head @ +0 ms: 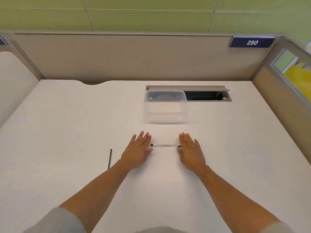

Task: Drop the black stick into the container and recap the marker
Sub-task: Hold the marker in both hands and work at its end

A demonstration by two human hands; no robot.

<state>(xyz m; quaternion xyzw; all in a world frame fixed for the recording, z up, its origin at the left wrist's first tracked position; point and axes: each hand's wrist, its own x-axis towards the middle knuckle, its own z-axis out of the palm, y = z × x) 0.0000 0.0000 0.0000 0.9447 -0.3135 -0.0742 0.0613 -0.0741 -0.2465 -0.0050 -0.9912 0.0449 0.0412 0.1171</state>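
Note:
A thin white marker (165,145) with black ends lies crosswise on the white desk (67,123), between my two hands. My left hand (138,151) rests flat, palm down, just left of the marker, fingers apart and holding nothing. My right hand (191,153) lies flat at the marker's right end, also holding nothing. A black stick (110,158) lies on the desk left of my left forearm, pointing away from me. A clear plastic container (165,106) without a lid stands beyond the marker. I cannot tell whether the marker's cap is on.
Behind the container, an open cable hatch (208,95) is set into the desk. Beige partition walls (117,56) close off the back and right side. A blue sign reading 250 (252,42) hangs at the back right.

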